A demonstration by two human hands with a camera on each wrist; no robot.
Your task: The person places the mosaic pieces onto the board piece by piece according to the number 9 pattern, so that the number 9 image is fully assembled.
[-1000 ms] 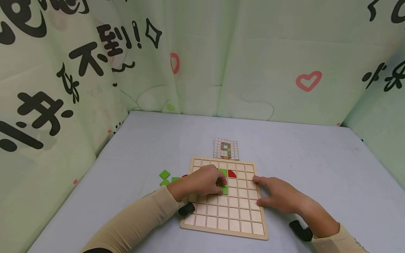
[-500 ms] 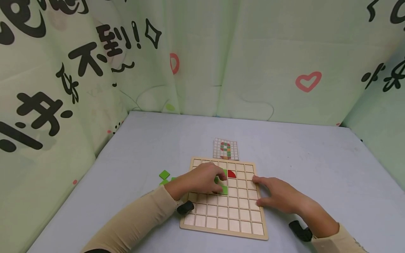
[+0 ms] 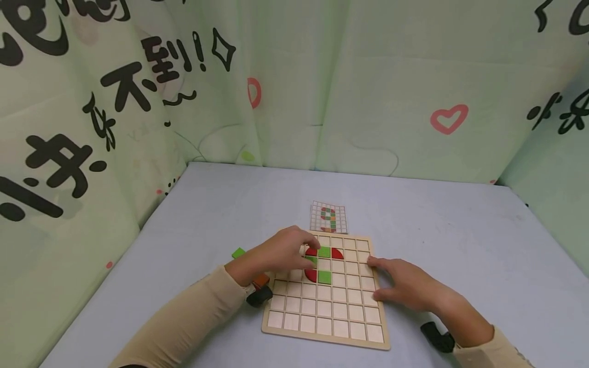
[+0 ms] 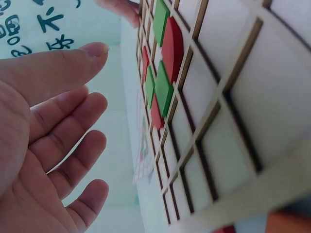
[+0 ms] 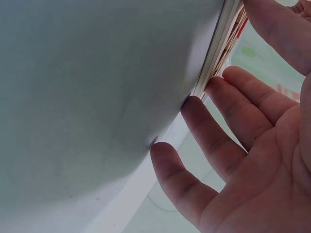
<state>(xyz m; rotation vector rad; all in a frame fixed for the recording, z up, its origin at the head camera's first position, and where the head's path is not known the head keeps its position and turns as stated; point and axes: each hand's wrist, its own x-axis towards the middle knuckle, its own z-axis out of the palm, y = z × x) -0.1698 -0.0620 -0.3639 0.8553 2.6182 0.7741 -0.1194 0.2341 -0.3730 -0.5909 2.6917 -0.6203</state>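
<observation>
A wooden grid board (image 3: 324,341) lies on the table. Set in its upper cells are red quarter-round pieces (image 3: 337,253) and green square tiles (image 3: 324,277), grouped around one bare cell. Over the board's upper left hovers my left hand (image 3: 287,251), fingers loosely bent; the left wrist view shows nothing between thumb and fingers. My right hand (image 3: 409,282) rests at the board's right edge, touching it with thumb and fingertips. In the right wrist view the fingers (image 5: 209,141) are spread along that edge. Part of the board's left side is hidden under the left hand and forearm.
Behind the board lies a pattern card (image 3: 328,216) printed with a coloured figure on a grid. Loose pieces sit left of the board: a green tile (image 3: 238,253) and an orange piece (image 3: 261,281), partly covered by the left arm. A printed curtain (image 3: 368,102) encloses the table.
My left hand has drawn back up and to the left, uncovering the red and green pieces on the board. The right hand has stayed at the board's edge.
</observation>
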